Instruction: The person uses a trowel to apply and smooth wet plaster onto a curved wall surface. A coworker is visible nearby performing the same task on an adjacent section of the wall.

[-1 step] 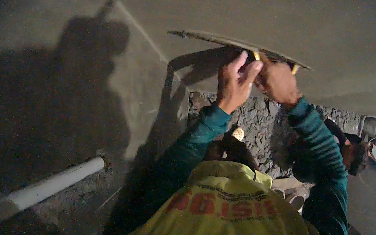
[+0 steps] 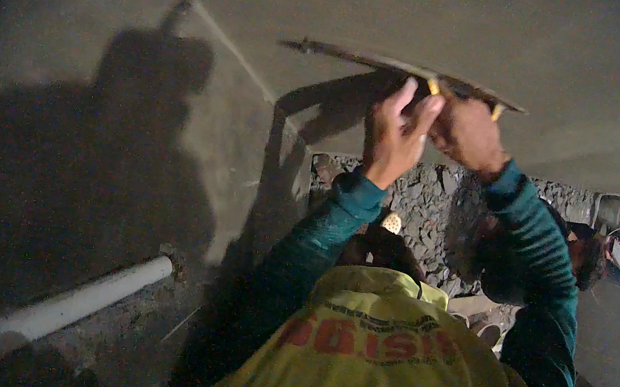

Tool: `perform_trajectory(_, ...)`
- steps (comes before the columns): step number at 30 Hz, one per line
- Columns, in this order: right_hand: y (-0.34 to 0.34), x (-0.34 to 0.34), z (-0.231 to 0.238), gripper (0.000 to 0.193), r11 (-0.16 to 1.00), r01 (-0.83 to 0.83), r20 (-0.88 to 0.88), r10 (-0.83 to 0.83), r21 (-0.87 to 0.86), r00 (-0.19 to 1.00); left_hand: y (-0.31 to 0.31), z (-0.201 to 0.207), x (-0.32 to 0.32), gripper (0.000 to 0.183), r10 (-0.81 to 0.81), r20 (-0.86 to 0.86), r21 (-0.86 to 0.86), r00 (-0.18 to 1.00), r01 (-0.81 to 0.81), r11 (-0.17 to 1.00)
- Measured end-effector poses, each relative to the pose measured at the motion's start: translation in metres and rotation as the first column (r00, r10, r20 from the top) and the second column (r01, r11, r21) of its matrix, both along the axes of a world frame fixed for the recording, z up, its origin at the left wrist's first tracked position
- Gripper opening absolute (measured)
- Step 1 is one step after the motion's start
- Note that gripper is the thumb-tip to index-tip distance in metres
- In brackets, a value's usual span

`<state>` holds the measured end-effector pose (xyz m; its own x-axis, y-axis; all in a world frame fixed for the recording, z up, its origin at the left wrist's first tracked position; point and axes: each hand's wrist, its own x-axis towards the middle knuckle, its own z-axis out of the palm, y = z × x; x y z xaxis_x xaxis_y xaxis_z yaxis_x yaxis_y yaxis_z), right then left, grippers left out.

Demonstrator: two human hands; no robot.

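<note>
A long, flat plastering trowel [image 2: 348,55] is seen nearly edge-on against the grey wall face, its left end a little higher than its right. Yellow handle supports [image 2: 434,87] show on its near side. My right hand [image 2: 472,134] is wrapped round the handle, slightly blurred, and covers most of it. My left hand [image 2: 396,138] is just to the left, thumb and a finger stretched up and apart. Their tips reach the trowel's near side beside the left support; whether they press on it I cannot tell. My other left fingers are partly hidden.
A smooth grey wall [image 2: 202,104] meets the worked face at a corner on the left and carries my shadow. A white pipe [image 2: 91,297] juts out lower left. Broken stone [image 2: 438,206] covers the ground below. At right, a dark rounded shape [image 2: 590,260] may be a person's head.
The trowel has shifted slightly right and tilted, its left end rising. Both hands have moved a little right with it. My right hand still grips the handle.
</note>
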<state>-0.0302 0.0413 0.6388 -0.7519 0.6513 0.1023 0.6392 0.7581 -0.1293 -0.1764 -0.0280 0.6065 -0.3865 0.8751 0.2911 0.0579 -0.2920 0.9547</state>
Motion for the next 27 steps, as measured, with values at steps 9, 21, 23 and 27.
perform_trajectory(9, 0.057, 0.061, 0.13, 0.038, 0.992, 0.108, -0.587, -0.045, 0.072, 0.808, 0.061, 0.169, 0.022, 0.034, 0.185, -0.088, 0.532, 0.979, -0.111, 0.839)
perform_trajectory(21, -0.046, -0.09, -0.125, 0.024, 0.857, -0.196, -0.78, -0.31, -0.477, 0.543, -0.019, -0.076, -0.026, 0.05, 0.243, -0.141, -0.159, 0.96, -0.265, 0.951)
perform_trajectory(23, -0.053, -0.123, -0.125, 0.023, 0.835, -0.245, -0.751, -0.266, -0.493, 0.604, -0.023, -0.089, -0.048, 0.05, 0.313, -0.299, -0.243, 0.902, -0.389, 0.889)
perform_trajectory(27, -0.045, -0.162, -0.142, 0.026, 0.806, -0.22, -0.743, -0.351, -0.55, 0.57, -0.017, -0.073, -0.085, 0.054, 0.315, -0.114, -0.314, 0.942, -0.335, 0.888)
